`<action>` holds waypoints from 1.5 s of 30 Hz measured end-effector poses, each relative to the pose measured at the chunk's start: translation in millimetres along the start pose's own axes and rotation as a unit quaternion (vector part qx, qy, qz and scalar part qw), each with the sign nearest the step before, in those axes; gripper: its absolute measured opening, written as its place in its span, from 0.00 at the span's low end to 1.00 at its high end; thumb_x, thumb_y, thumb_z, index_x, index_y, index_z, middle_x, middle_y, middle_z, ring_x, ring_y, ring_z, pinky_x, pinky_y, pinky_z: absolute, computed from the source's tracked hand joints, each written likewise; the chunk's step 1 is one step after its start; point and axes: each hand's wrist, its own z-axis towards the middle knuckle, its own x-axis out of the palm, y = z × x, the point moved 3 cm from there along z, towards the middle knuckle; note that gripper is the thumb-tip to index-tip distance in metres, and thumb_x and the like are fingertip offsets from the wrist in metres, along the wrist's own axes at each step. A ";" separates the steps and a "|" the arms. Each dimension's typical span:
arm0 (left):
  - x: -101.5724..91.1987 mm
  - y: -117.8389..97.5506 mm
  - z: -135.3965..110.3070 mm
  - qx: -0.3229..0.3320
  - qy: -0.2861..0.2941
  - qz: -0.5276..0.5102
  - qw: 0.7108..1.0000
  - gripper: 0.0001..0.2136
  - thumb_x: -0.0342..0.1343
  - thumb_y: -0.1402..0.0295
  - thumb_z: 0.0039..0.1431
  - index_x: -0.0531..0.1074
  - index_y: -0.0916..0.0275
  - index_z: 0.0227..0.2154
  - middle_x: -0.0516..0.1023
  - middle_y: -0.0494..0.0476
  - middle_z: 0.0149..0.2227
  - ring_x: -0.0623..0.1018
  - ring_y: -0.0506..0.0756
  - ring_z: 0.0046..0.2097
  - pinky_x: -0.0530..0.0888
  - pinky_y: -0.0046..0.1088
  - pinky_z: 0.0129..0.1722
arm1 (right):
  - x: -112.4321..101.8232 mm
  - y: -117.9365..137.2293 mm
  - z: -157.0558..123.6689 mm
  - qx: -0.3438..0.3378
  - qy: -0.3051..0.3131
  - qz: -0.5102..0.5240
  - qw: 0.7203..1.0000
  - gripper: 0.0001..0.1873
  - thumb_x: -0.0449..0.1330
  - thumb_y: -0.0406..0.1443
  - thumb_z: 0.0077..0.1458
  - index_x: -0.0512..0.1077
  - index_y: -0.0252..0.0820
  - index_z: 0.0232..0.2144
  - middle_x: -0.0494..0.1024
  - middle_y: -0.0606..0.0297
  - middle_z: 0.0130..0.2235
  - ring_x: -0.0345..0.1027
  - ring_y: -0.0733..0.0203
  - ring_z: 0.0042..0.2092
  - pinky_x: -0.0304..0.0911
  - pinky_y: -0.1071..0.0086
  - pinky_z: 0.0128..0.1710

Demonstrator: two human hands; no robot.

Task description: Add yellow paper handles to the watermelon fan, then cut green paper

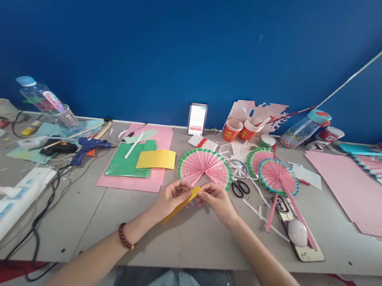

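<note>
The left hand (173,197) and the right hand (217,202) come close together over the near middle of the grey tabletop (147,250), the fingers of both pinching the upper end of a narrow yellow paper strip (178,210), which slants down toward the near left beneath the left hand. A dark red beaded bracelet (124,236) circles the left wrist.

Just beyond the fingers lies a round, pleated pink paper fan with a green-and-white edge (193,164), its gap facing the near side. Left of this fan, a rectangular yellow paper sheet (158,159) partly overlaps glossy green sheets (126,164), which rest on larger pink paper (156,184). Farther left lies a blue glue gun (87,145), with a white power strip (21,199) at the near left.

To the right of the fan are black-handled scissors (240,189) and a blue-edged pink pleated fan with long paper handles (278,176). Red paper cups (232,131) stand at the far side, before the blue wall (155,43).
</note>
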 end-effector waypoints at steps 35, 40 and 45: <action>-1.0 -0.2 -1.2 0.095 -0.029 0.179 0.979 0.13 0.59 0.61 0.53 0.76 0.63 0.39 0.79 0.59 0.39 0.76 0.57 0.40 0.73 0.33 0.42 | 1.8 8.0 -4.2 -0.064 0.006 -0.083 0.994 0.13 0.64 0.43 0.49 0.69 0.41 0.29 0.72 0.65 0.33 0.66 0.64 0.32 0.63 0.71 0.32; 3.2 -2.5 -5.3 0.111 -0.041 0.188 0.975 0.15 0.60 0.61 0.52 0.76 0.62 0.40 0.79 0.60 0.38 0.76 0.56 0.38 0.73 0.32 0.40 | 3.9 10.1 -4.5 -0.072 0.014 -0.073 0.995 0.13 0.63 0.45 0.49 0.69 0.41 0.29 0.72 0.65 0.32 0.66 0.65 0.31 0.63 0.70 0.32; 5.0 -3.5 -5.8 0.045 0.011 0.095 0.994 0.15 0.56 0.60 0.54 0.76 0.63 0.40 0.79 0.59 0.36 0.77 0.56 0.37 0.73 0.30 0.37 | 2.8 10.6 -4.0 -0.072 -0.021 -0.061 0.995 0.14 0.64 0.44 0.48 0.69 0.43 0.35 0.71 0.66 0.31 0.65 0.64 0.31 0.63 0.72 0.28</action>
